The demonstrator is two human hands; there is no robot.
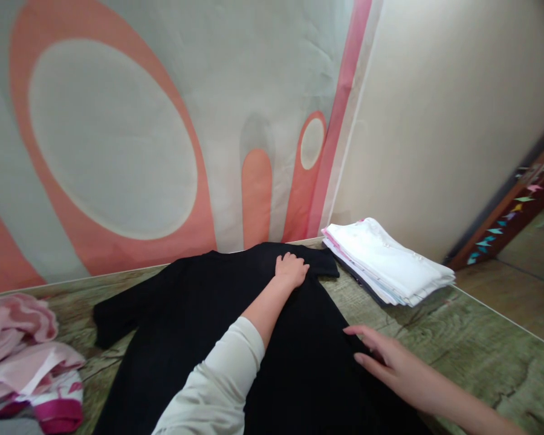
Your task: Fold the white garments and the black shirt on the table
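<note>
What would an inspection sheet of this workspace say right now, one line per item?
Surface: wood-patterned tabletop, partly covered by clothing.
Job's things: black short-sleeved shirt, spread out, both sleeves visible.
Clutter: loose pink clothes at left; folded stack, white on top, at right.
Hands: left hand on the shirt near its right-side sleeve; right hand at the shirt's right edge, thumb and fingers apart, contact unclear.
Cables: nothing seen.
Surroundings: patterned wall behind, plain wall at right.
</note>
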